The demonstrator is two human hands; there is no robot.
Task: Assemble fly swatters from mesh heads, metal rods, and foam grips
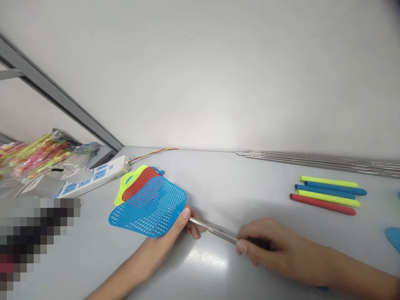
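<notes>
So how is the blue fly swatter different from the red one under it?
The blue fly swatter head lies on top, showing nearly whole, while the red fly swatter head is mostly hidden beneath it. The left hand holds the blue one at its neck, but no hand touches the red one. Both are flat plastic mesh.

A blue plastic fly swatter head (146, 207) is lying almost flat, its diamond-mesh face spreading into a rounded, lobed outline and its narrow neck pointing toward the lower right. A slim steel rod (215, 230) is running out from that neck, stepping thinner along its length and slanting away from the head. The left hand (165, 246) is closing around the neck, its thumb lying over the blue plastic, while the right hand (268, 250) is pinching the rod well to the right of the head.
</notes>
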